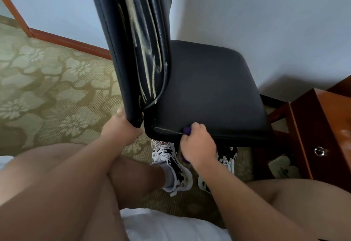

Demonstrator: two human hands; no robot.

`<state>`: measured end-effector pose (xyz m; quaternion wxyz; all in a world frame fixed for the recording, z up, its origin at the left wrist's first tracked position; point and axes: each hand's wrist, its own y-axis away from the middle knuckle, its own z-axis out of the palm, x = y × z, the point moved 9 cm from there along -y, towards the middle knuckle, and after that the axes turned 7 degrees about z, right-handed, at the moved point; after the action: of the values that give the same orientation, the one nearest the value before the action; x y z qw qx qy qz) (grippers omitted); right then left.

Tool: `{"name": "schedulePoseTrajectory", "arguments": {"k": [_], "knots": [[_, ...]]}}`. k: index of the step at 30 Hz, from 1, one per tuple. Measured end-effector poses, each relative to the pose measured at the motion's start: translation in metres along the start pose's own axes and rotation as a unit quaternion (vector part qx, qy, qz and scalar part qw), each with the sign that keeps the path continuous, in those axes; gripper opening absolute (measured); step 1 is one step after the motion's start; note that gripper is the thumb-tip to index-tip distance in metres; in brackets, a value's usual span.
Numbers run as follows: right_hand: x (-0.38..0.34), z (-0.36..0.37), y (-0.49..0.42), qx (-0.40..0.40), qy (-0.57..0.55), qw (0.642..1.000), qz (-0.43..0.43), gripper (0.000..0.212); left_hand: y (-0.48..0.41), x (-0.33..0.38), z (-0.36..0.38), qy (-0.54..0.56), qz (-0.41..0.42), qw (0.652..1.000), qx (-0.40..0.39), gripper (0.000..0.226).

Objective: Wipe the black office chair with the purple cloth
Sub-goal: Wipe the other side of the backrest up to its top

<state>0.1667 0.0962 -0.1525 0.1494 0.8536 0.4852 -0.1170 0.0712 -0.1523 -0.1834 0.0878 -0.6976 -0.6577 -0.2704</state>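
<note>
Black office chair (pixel 209 92), padded seat and tall glossy backrest (pixel 136 41) in leather-like material, seen from above and behind; pale streaks mark the backrest face and the near edge of the seat. Purple cloth (pixel 187 129), bunched and mostly hidden, lies pressed against the near rim of the seat; a small fold shows beside the knuckles and another scrap below the wrist. Right hand (pixel 197 146): knuckles up, fingers (pixel 195 127) tightly curled round the cloth, holding it to the seat edge. Left hand (pixel 118 128): clasped on the lower corner of the backrest, thumb (pixel 120 112) laid on its outer side and the remaining fingers wrapped under the corner. Below the seat, black-and-white patterned sneakers (pixel 171 163) with grey socks stand on an olive floral carpet (pixel 47 73). To the right, just beside the chair, a reddish-brown wooden cabinet (pixel 321 127) bears a metal ring pull (pixel 320 151). A pale wall (pixel 266 22) with a wooden skirting board (pixel 72 43) stands behind; white fabric (pixel 161 225) fills the lower foreground.
</note>
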Motion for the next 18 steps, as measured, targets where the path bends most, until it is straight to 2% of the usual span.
{"name": "schedulePoseTrajectory", "arguments": {"k": [4, 9, 15, 18], "knots": [[-0.045, 0.023, 0.009, -0.050, 0.009, 0.997, -0.053, 0.014, 0.001, 0.001, 0.005, 0.000, 0.013, 1.000, -0.014, 0.050], [-0.030, 0.010, 0.002, -0.042, 0.071, 0.992, -0.094, 0.015, -0.002, -0.001, 0.003, 0.015, 0.006, 1.000, -0.011, 0.054], [0.035, -0.013, -0.006, 0.011, 0.084, 0.996, -0.012, 0.014, 0.001, 0.002, 0.007, 0.018, 0.004, 1.000, -0.011, 0.047], [0.039, -0.014, -0.010, 0.017, 0.074, 0.997, 0.026, 0.015, 0.002, 0.003, 0.010, 0.037, 0.002, 0.999, -0.001, 0.047]]}}
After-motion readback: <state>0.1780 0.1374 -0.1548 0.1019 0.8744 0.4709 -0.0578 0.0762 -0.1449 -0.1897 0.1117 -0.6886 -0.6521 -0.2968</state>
